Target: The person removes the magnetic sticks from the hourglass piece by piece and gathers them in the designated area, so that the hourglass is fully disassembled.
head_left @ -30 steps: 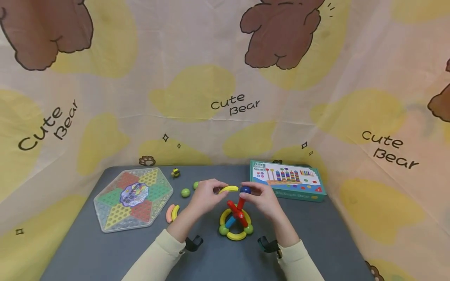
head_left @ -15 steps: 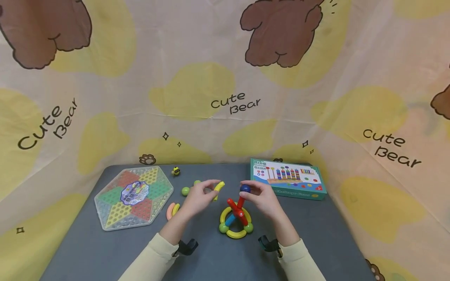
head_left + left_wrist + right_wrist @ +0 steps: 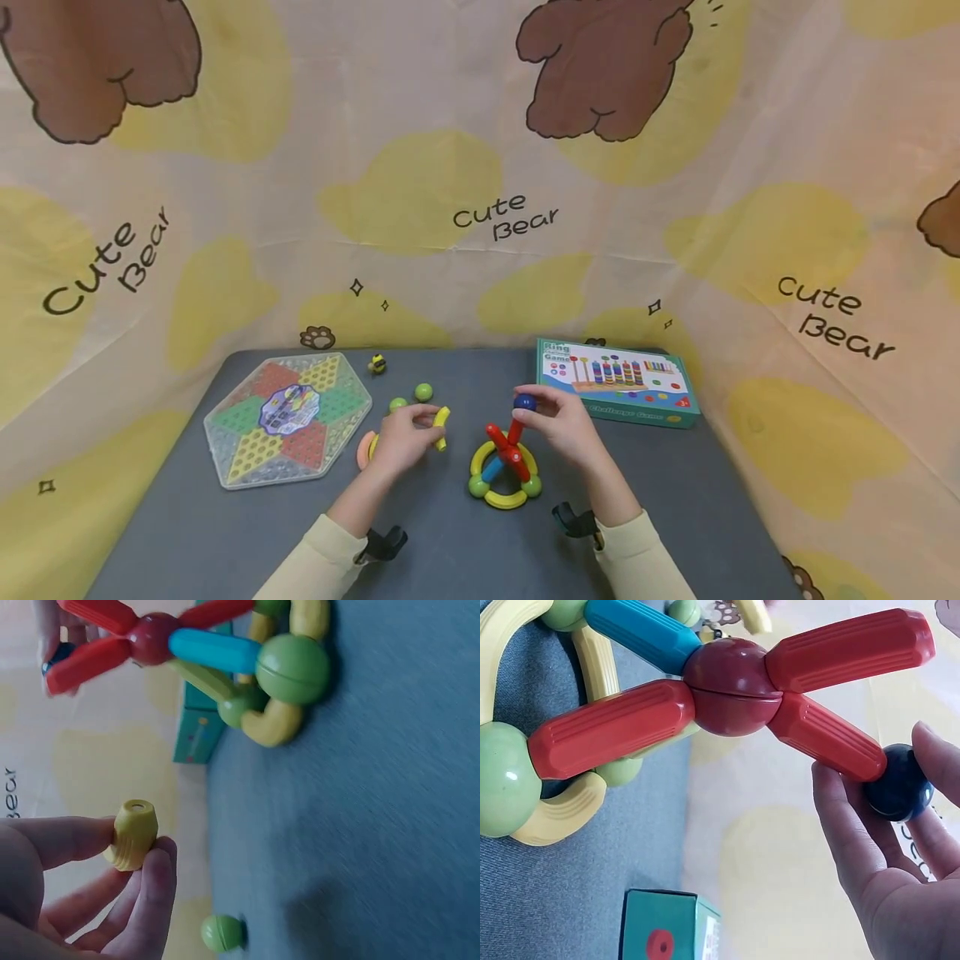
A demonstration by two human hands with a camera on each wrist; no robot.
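Note:
My left hand (image 3: 406,437) pinches a curved yellow stick (image 3: 136,836) between thumb and fingers, held up left of the built toy. My right hand (image 3: 561,423) grips a dark blue ball (image 3: 900,784) at the end of a red stick (image 3: 829,739). That stick joins a dark red ball (image 3: 733,686) at the top of the structure, where another red stick (image 3: 851,649) points outward with a bare end. Below, blue and red sticks run down to a ring of yellow curved sticks (image 3: 505,501) and green balls (image 3: 477,487) on the table.
Two loose green balls (image 3: 423,392) lie behind my left hand, and a pink curved piece (image 3: 365,450) is beside it. A hexagonal game board (image 3: 288,421) lies at left, a small bee figure (image 3: 377,364) behind. A green game box (image 3: 617,383) stands back right.
My left hand has drawn left and down, away from the blue ball, turning the yellow stick from level to upright. My right hand stays on the blue ball.

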